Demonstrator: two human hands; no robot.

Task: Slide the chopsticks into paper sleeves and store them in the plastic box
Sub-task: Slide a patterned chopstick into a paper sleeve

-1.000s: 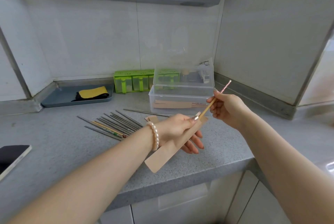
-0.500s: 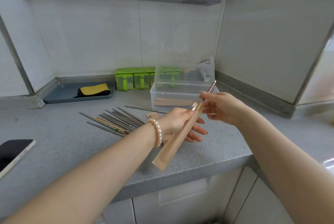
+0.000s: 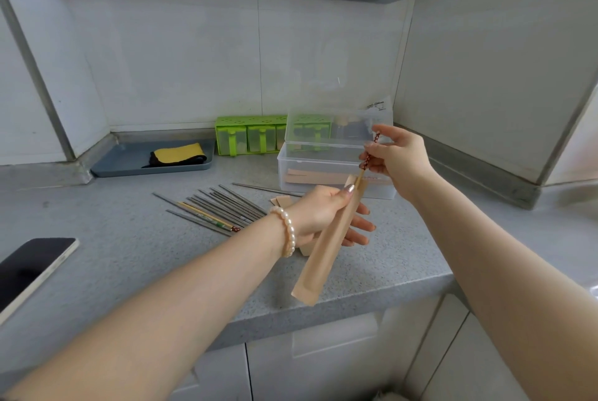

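Box (image 3: 323,170) of clear plastic, lid raised, sits far right on the counter (image 3: 129,238) and contains filled paper sleeves. Left hand (image 3: 318,214) grips a sleeve (image 3: 326,248) near its mouth; right hand (image 3: 399,159) pinches a chopstick (image 3: 367,159) partly inserted.

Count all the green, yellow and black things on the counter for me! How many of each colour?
Green: 1, the spice rack
Yellow: 1, the cloth on the tray
Black: 1, the phone
Total: 3
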